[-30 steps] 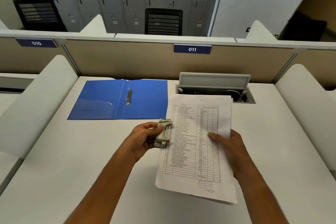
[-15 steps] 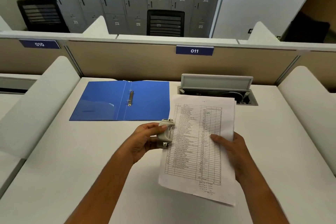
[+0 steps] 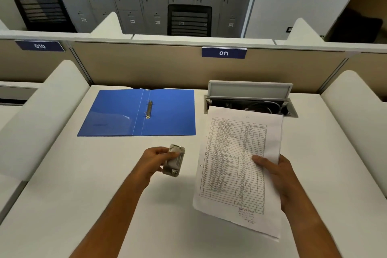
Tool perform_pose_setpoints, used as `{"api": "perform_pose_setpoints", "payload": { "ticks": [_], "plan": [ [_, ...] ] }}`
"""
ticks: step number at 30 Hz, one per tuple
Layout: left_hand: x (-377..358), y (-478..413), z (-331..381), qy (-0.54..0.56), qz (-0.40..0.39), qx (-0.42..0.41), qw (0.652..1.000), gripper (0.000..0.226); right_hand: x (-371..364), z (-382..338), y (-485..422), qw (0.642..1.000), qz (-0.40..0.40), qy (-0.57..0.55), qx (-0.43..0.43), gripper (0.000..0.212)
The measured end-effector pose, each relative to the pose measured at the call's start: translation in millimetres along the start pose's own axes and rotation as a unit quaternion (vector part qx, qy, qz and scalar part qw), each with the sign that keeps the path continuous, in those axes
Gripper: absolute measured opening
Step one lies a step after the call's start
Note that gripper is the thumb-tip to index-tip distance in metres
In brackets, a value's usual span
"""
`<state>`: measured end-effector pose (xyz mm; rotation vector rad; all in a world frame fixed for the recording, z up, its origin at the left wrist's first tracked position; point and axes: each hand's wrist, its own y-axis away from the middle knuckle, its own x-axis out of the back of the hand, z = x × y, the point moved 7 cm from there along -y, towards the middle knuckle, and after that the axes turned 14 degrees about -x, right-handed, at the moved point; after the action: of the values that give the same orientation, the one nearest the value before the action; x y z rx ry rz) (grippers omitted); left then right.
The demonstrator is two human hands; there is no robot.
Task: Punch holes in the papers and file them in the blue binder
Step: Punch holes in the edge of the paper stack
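One hole punch (image 3: pixel 174 160), one paper sheaf (image 3: pixel 238 165), one open blue binder (image 3: pixel 138 113).

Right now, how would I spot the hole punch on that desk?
Find the open blue binder on the white desk. Just in front of it, the left hand holds the hole punch: small, grey, metal, unlike the printed papers beside it.

Partition nameplates (image 3: pixel 224 53) read "011" and, at left (image 3: pixel 39 46), "010".

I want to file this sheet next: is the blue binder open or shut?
Open. The blue binder lies spread flat on the desk, both covers down, its ring mechanism exposed at the spine.
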<state>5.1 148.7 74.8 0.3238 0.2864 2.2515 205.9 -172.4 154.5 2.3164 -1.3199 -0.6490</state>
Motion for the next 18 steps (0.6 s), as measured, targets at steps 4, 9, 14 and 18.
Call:
{"api": "perform_pose_setpoints", "payload": {
  "ticks": [4, 9, 14, 18],
  "plan": [
    [7.0, -10.8, -56.6, -0.053, 0.017, 0.061, 0.997, 0.055, 5.2, 18.3, -11.6, 1.000, -0.001, -0.005, -0.021, 0.027],
    [14.0, -10.8, -92.5, -0.115, 0.050, 0.074, 0.989, 0.050, 14.4, 67.4, -45.0, 0.998, 0.009, 0.020, -0.057, 0.033],
    [26.1, -7.3, -105.6, -0.184, 0.073, 0.056, 0.979, 0.029, 20.7, 111.6, -74.3, 0.994, 0.033, 0.078, -0.073, 0.031],
    [32.5, -5.8, -104.8, -0.212, 0.090, 0.056, 0.971, 0.023, 33.0, 125.0, -84.8, 0.988, 0.050, 0.130, -0.073, 0.029]
  ]
}}
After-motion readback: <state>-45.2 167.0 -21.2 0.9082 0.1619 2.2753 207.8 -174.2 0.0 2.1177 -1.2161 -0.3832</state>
